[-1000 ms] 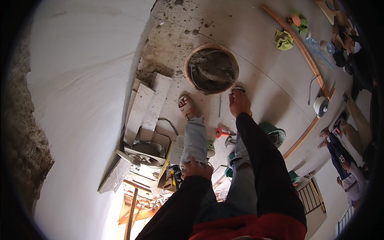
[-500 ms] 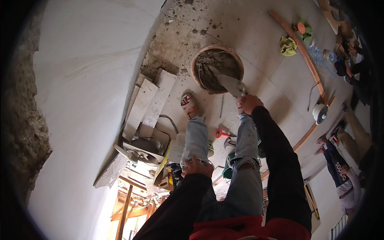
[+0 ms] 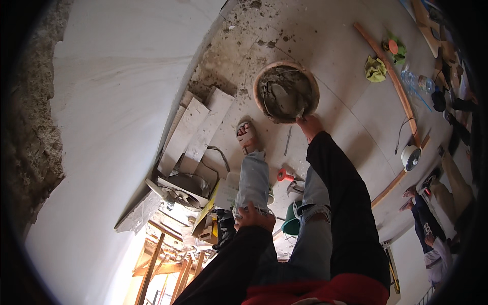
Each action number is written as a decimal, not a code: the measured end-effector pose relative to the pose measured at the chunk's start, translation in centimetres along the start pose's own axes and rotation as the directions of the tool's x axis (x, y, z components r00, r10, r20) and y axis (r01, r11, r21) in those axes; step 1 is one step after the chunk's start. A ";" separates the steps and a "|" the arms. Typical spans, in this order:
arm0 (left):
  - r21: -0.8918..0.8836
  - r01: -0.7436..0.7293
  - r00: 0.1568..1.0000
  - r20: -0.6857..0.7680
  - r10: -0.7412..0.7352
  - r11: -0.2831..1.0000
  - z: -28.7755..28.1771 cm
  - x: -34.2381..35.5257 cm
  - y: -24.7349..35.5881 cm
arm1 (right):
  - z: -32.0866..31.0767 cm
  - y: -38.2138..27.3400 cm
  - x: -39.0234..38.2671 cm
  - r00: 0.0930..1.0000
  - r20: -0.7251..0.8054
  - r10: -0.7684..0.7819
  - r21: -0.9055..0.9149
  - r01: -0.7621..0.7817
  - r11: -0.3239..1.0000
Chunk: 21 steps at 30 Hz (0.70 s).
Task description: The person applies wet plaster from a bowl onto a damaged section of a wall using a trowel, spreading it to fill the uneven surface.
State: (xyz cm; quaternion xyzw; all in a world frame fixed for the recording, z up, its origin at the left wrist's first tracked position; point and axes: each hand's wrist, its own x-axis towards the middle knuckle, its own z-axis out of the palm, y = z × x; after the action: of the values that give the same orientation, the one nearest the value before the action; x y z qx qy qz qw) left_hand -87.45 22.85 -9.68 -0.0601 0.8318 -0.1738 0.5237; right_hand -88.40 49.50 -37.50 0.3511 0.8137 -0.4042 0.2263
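the left hand (image 3: 254, 218) is spread on a leg (image 3: 252, 180), the right hand (image 3: 310, 127) grips a trowel (image 3: 300, 112) at the bucket (image 3: 316, 101) edge, and a fast tug could slop mud (image 3: 287, 96) from inside it onto the nearby foot (image 3: 248, 138).

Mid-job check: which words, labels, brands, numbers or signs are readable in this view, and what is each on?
Co-worker's dark trousers: white lettering on the leg; I don't copy out printed words.
Plastic bottle: any label print is too small and blurred to read.
Bucket of wet grey mix: no readable text.
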 end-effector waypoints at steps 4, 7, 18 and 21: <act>-0.021 0.024 1.000 -0.016 -0.024 0.999 1.0 -0.4 -0.1 | 0.0 0.3 -2.8 0.988 0.137 0.068 0.127 -0.086 0.988; -0.047 0.015 0.999 -0.038 -0.017 0.999 0.7 -0.9 0.8 | 1.2 3.9 -4.6 0.900 -0.278 -0.337 -0.086 0.326 0.941; -0.294 0.012 0.999 -0.036 -0.024 0.956 -2.1 -3.1 2.5 | -7.3 3.0 -6.9 0.998 0.049 0.025 0.079 -0.029 0.996; -0.432 0.004 1.000 -0.023 -0.016 0.902 -1.2 -3.8 -0.9 | -11.9 -4.1 -13.0 0.975 0.220 0.035 0.108 -0.060 0.992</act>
State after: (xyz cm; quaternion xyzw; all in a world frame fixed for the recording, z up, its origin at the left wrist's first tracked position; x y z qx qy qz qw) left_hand -86.91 23.37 -5.62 -0.1766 0.8562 0.0114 0.4854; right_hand -84.03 52.46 -20.20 0.3365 0.7509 -0.4805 0.3033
